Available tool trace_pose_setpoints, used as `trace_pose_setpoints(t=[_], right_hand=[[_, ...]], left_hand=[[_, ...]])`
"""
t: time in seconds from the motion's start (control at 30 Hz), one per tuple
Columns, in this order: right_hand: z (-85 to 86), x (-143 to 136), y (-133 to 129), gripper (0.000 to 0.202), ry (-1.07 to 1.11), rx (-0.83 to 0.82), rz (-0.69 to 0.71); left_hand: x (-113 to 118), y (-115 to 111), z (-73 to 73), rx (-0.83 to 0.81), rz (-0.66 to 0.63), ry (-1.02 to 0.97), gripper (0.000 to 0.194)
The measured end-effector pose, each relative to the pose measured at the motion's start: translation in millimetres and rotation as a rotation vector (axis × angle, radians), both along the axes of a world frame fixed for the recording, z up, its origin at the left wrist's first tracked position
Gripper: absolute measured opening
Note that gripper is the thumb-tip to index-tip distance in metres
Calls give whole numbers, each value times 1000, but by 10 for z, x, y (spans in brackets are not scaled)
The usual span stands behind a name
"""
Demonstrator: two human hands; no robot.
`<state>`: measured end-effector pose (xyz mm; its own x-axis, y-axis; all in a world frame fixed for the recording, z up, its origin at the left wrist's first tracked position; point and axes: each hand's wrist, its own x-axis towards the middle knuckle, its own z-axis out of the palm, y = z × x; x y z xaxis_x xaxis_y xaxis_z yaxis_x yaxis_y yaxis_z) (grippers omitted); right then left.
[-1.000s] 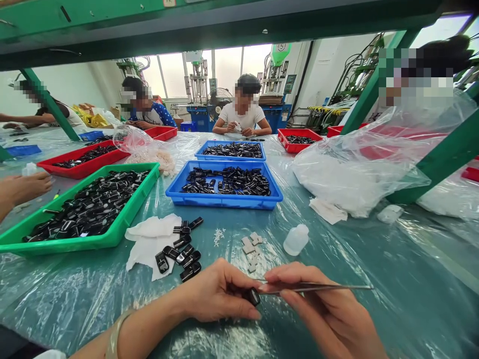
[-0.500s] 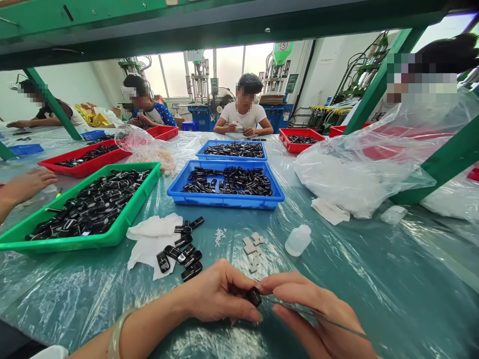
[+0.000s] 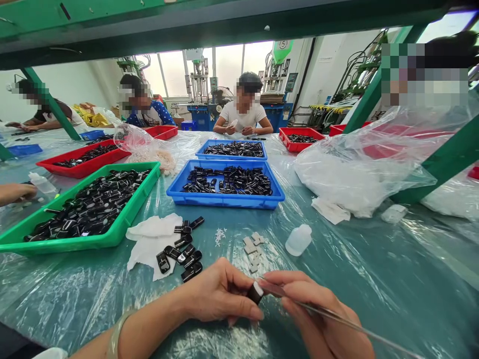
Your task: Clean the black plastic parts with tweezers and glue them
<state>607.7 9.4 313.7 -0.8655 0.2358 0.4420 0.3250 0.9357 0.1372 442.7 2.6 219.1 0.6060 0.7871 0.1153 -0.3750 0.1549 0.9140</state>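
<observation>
Between the thumb and fingers of my left hand [image 3: 220,294] is a small black plastic part [image 3: 255,293], its pale end face turned up. My right hand [image 3: 318,309] grips a long, thin metal tool [image 3: 337,315], with its tip at or very near the black part; I cannot tell if they touch. Just ahead of my hands lie small whitish-grey pads [image 3: 251,247] and tiny white pieces [image 3: 220,236]. To the left, several black parts [image 3: 183,252] lie on and beside a crumpled white cloth [image 3: 149,244]. A small translucent bottle [image 3: 298,240] stands at the right.
A green tray [image 3: 123,224] and a blue tray [image 3: 224,199], both full of black parts, sit ahead. Clear plastic bags [image 3: 337,174] lie right, near a green post [image 3: 441,159]. A co-worker's hand [image 3: 15,193] is at far left. A green beam [image 3: 224,30] crosses overhead.
The black part in my left hand now shows its pale end face. My right hand's tool has shifted slightly, more of its shaft showing. The co-worker's hand at left has lowered, revealing a bottle.
</observation>
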Motion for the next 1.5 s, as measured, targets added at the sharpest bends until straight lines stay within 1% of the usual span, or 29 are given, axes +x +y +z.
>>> trace_pose_setpoints(t=[0.1, 0.17, 0.2, 0.23, 0.3, 0.33, 0.37, 0.43, 0.5, 0.57, 0.6, 0.63, 0.7, 0.73, 0.77, 0.8, 0.83, 0.93, 1.0, 1.07, 1.23, 1.4, 1.5], right_hand=[[-8, -3, 9, 34, 68, -1, -58], [5, -1, 28, 23, 101, -75, -144], [18, 0, 41, 19, 123, -160, -217], [36, 1, 55, 22, 151, -273, -300], [79, 2, 80, 38, 215, -490, -448], [100, 1, 89, 44, 237, -568, -498], [116, 0, 95, 48, 241, -611, -523], [130, 0, 97, 51, 227, -635, -523], [111, 8, 97, 54, 183, -656, -510], [75, 25, 101, 55, 116, -691, -507], [58, 34, 105, 55, 89, -709, -502], [48, 41, 110, 54, 75, -718, -491], [59, 40, 117, 52, 98, -699, -493], [80, 32, 118, 52, 122, -671, -516], [109, 18, 116, 52, 138, -654, -587], [142, 0, 114, 57, 195, -635, -622], [172, -18, 112, 61, 226, -673, -654], [216, -55, 120, 74, 281, -870, -695], [199, -52, 138, 76, 269, -951, -727], [168, -38, 156, 75, 242, -981, -746], [144, -37, 164, 77, 209, -1017, -762], [163, -80, 150, 78, 241, -986, -764], [162, -88, 131, 76, 225, -959, -759]], left_hand=[[6, -2, -8, -17, -13, -2, 49], [7, 3, -11, -44, -10, -7, 50], [3, 7, -10, -61, -8, -10, 51], [-3, 11, -7, -72, -1, -15, 52], [-26, 15, 3, -71, 28, -23, 50], [-40, 15, 9, -64, 58, -31, 49], [-54, 14, 16, -59, 89, -47, 48], [-72, 11, 24, -61, 149, -99, 45], [-71, 9, 24, -82, 148, -167, 43], [-52, 8, 14, -101, 96, -205, 42], [-39, 9, 8, -101, 43, -214, 43], [-26, 9, 3, -92, -6, -207, 44], [-2, 10, -3, -104, -30, -183, 45], [10, 10, -3, -116, -18, -168, 45], [23, 10, -1, -134, 3, -157, 46], [37, 10, 2, -151, 24, -150, 46], [52, 11, 3, -165, 39, -145, 47], [99, 15, -4, -188, 49, -154, 50], [121, 20, -19, -172, 58, -133, 52], [133, 25, -38, -133, 76, -92, 55], [136, 25, -68, -61, 76, -16, 60], [126, 14, -70, -47, 64, 73, 62], [124, 6, -68, -46, 45, 78, 62]])
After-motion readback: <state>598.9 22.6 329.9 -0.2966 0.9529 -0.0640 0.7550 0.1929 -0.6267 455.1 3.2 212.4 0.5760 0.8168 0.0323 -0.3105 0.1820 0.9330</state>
